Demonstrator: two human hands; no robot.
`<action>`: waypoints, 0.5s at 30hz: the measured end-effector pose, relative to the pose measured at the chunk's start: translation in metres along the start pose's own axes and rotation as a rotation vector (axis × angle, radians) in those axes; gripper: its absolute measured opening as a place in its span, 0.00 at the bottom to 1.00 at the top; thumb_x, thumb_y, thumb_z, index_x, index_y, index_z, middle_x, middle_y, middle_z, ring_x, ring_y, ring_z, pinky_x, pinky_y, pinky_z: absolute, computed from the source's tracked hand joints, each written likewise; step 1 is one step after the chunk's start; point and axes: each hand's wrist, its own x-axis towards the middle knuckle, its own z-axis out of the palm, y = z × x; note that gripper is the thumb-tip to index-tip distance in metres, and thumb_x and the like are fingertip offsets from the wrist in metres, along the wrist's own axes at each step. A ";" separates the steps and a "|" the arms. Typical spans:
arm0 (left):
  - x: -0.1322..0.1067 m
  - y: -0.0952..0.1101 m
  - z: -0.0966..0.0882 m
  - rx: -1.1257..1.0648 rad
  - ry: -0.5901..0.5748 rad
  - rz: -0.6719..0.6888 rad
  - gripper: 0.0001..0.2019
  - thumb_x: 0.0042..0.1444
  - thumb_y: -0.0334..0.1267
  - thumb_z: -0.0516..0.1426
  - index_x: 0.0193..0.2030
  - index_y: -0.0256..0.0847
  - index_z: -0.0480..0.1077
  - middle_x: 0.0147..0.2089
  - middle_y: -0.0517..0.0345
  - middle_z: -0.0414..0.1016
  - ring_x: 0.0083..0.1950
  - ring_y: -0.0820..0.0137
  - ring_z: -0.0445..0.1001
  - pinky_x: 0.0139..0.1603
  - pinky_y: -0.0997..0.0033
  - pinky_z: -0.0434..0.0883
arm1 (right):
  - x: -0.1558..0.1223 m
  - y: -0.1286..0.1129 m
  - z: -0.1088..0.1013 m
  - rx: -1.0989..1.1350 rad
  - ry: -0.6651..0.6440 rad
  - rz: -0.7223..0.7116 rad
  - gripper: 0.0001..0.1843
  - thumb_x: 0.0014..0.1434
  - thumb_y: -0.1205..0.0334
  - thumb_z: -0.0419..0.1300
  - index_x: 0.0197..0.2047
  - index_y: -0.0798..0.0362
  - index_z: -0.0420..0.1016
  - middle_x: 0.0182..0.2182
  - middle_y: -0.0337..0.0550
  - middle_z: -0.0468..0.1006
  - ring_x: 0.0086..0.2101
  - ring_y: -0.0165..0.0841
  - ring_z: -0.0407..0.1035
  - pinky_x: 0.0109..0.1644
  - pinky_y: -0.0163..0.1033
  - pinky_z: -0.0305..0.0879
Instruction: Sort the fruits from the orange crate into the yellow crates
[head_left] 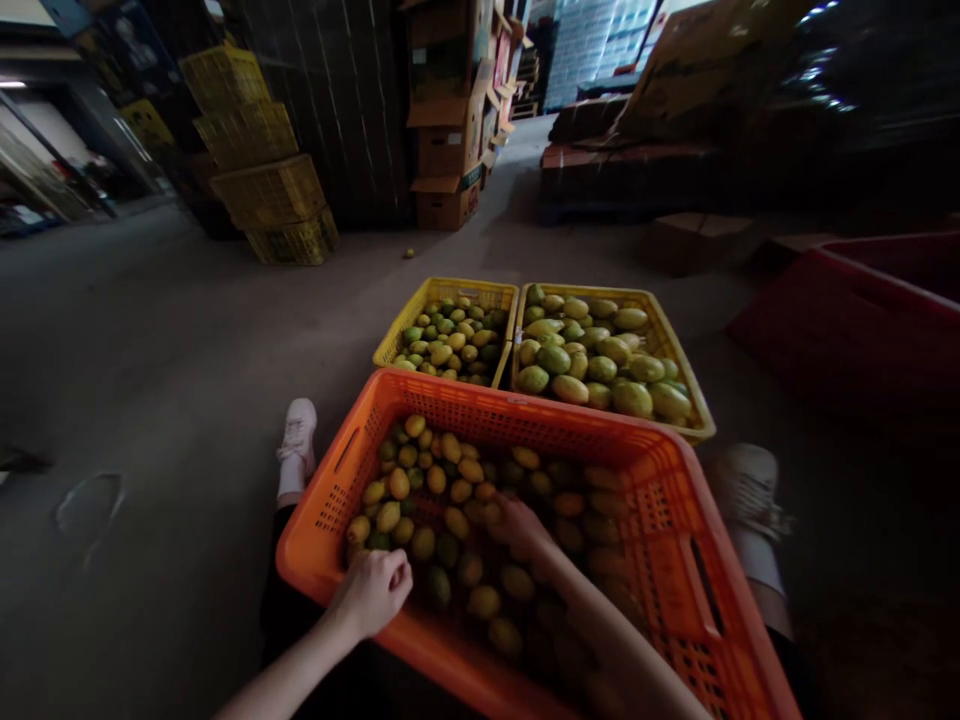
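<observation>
A large orange plastic crate (495, 395) stands between my legs, its floor covered with yellow and green lemons (435, 480). My right hand (521, 527) reaches down into the middle of the crate, and its fingertips are closed on a yellow lemon (493, 513). Over the near left rim hovers my left hand (377, 588), its fingers curled into a loose fist with no fruit visible in it. Beyond the orange crate is a smaller yellow crate (386, 350) of small green and yellow fruits. Beside it, another yellow crate (701, 405) holds bigger greenish-yellow fruits.
My shoes (298, 428) flank the orange crate. Yellow crates (270, 190) are stacked at the back left, with cardboard boxes (442, 150) at the back centre. A red bin (847, 310) stands on the right. One small fruit (409, 253) lies on the concrete floor.
</observation>
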 end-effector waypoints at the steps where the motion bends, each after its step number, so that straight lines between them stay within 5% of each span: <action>1: 0.001 0.000 -0.001 -0.001 -0.005 0.002 0.14 0.59 0.36 0.46 0.28 0.40 0.69 0.26 0.56 0.74 0.29 0.71 0.71 0.30 0.72 0.57 | -0.012 -0.003 -0.010 0.007 0.016 -0.014 0.27 0.50 0.60 0.58 0.55 0.53 0.66 0.42 0.49 0.77 0.43 0.40 0.71 0.45 0.39 0.63; 7: 0.005 0.001 -0.008 0.040 -0.107 -0.049 0.14 0.59 0.37 0.47 0.36 0.39 0.73 0.34 0.53 0.78 0.35 0.69 0.74 0.33 0.73 0.61 | -0.130 -0.039 -0.059 0.271 0.292 -0.062 0.22 0.53 0.49 0.56 0.48 0.53 0.68 0.42 0.48 0.75 0.40 0.39 0.72 0.44 0.40 0.66; 11: 0.012 -0.004 -0.009 0.054 -0.252 -0.069 0.15 0.59 0.37 0.48 0.38 0.35 0.75 0.36 0.52 0.77 0.38 0.68 0.74 0.36 0.73 0.64 | -0.198 -0.053 -0.037 0.294 0.451 0.102 0.24 0.54 0.44 0.54 0.49 0.49 0.66 0.44 0.48 0.74 0.39 0.41 0.73 0.39 0.41 0.67; 15: 0.025 -0.014 -0.011 0.089 -0.436 -0.084 0.14 0.62 0.40 0.50 0.39 0.31 0.73 0.37 0.56 0.74 0.38 0.72 0.73 0.41 0.70 0.68 | -0.218 -0.054 -0.007 0.200 0.493 0.216 0.25 0.56 0.45 0.52 0.53 0.50 0.64 0.46 0.49 0.72 0.36 0.42 0.74 0.34 0.42 0.66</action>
